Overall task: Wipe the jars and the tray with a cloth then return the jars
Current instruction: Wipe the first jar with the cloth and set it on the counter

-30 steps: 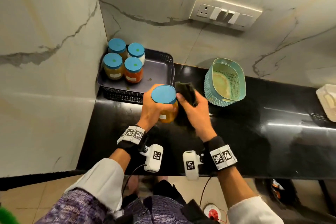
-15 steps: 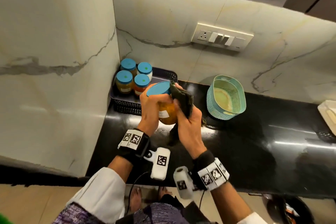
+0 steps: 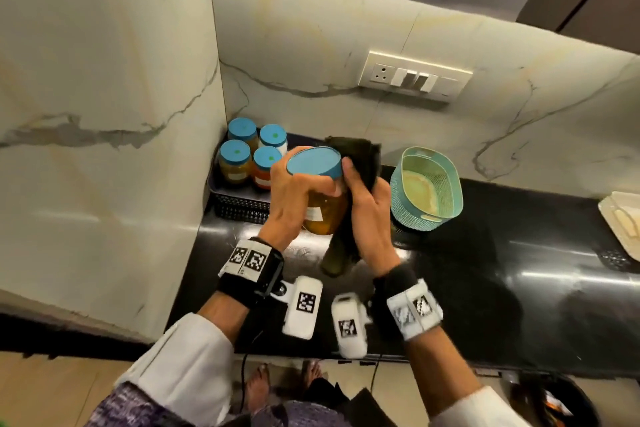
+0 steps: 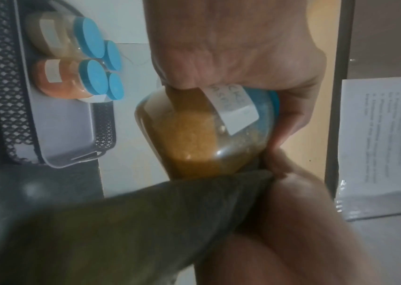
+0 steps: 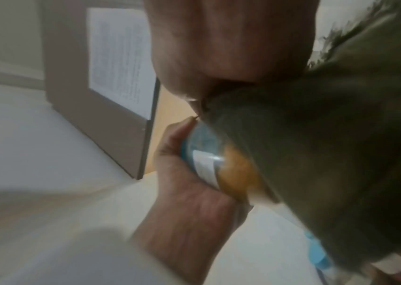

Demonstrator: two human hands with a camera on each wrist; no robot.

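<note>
My left hand (image 3: 294, 198) grips a glass jar (image 3: 325, 215) of yellow-brown paste with a blue lid (image 3: 313, 160), held tilted above the black counter. My right hand (image 3: 367, 204) holds a dark green cloth (image 3: 358, 156) wrapped against the jar's right side; the cloth's tail hangs below the hand. In the left wrist view the jar (image 4: 194, 135) shows a white label, with the cloth (image 4: 121, 221) under it. Several blue-lidded jars (image 3: 251, 158) stand at the left of the dark tray (image 3: 239, 206) in the corner. The right wrist view shows the cloth (image 5: 329, 154) covering the jar (image 5: 233, 173).
A teal basket (image 3: 427, 187) stands on the black counter (image 3: 519, 270) just right of my hands. A white tray (image 3: 623, 222) lies at the far right edge. Marble walls close the left and back, with a switch panel (image 3: 414, 78) above.
The jar has been lifted off the counter and tilted, lid toward me. My right hand with the cloth has moved up along the jar's side. The head view has shifted upward.
</note>
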